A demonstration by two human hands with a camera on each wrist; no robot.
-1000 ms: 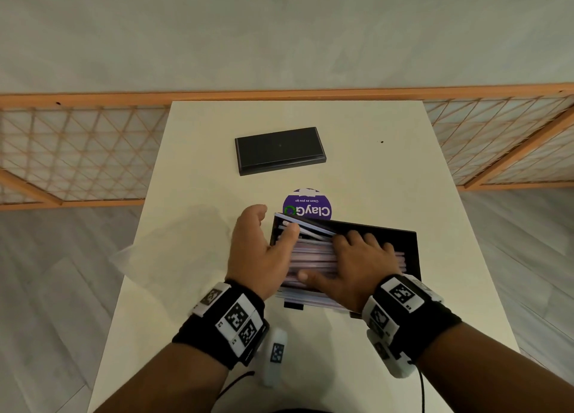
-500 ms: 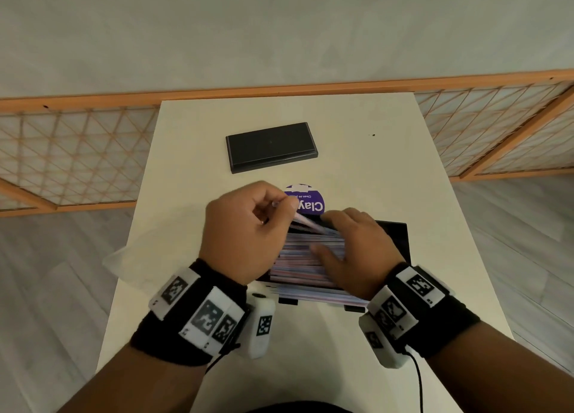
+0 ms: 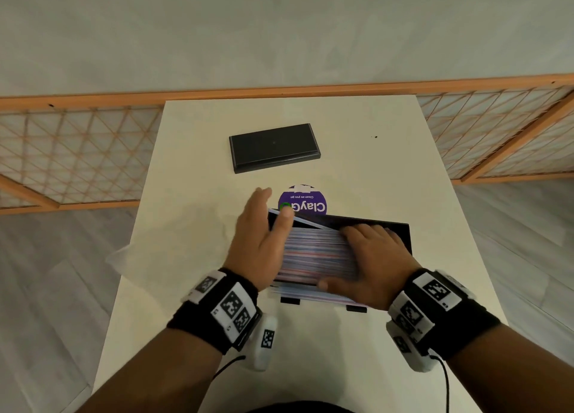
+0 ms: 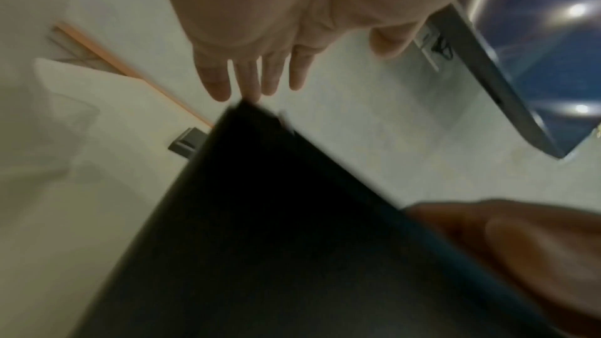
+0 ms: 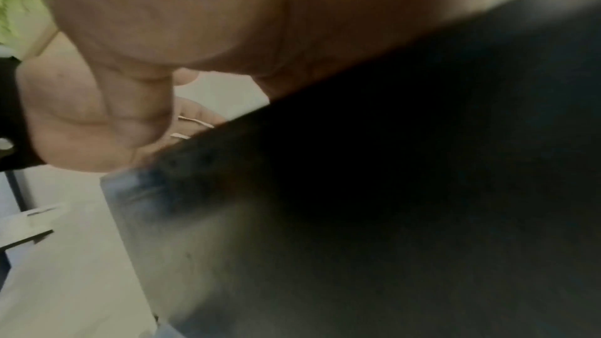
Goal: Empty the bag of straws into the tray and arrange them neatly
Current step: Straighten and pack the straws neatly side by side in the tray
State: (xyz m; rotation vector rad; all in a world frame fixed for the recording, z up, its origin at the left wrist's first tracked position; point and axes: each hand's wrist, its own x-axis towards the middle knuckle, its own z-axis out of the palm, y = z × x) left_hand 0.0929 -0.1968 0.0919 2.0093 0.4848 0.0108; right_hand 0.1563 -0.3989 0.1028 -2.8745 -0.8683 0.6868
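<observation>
A black tray (image 3: 402, 230) sits in the middle of the white table, filled with pink, blue and white straws (image 3: 313, 251) lying left to right. One straw (image 3: 306, 221) lies slanted along the back. My left hand (image 3: 264, 223) stands edge-on at the tray's left end with straight fingers, its thumb on the slanted straw. My right hand (image 3: 372, 257) lies flat on the straws' right half. In the left wrist view, the left hand's fingers (image 4: 253, 73) are straight above the dark tray wall (image 4: 292, 215). The right wrist view is blurred, showing my palm over the tray (image 5: 422, 189).
The empty clear bag (image 3: 174, 241) lies on the table left of the tray. A flat black lid (image 3: 273, 147) rests farther back. A round purple sticker (image 3: 306, 203) sits just behind the tray. An orange lattice fence (image 3: 77, 151) stands behind the table.
Half a second ago my left hand pinched a straw at the tray's back left; now it has let go and its fingers are straight. The right hand slid slightly right.
</observation>
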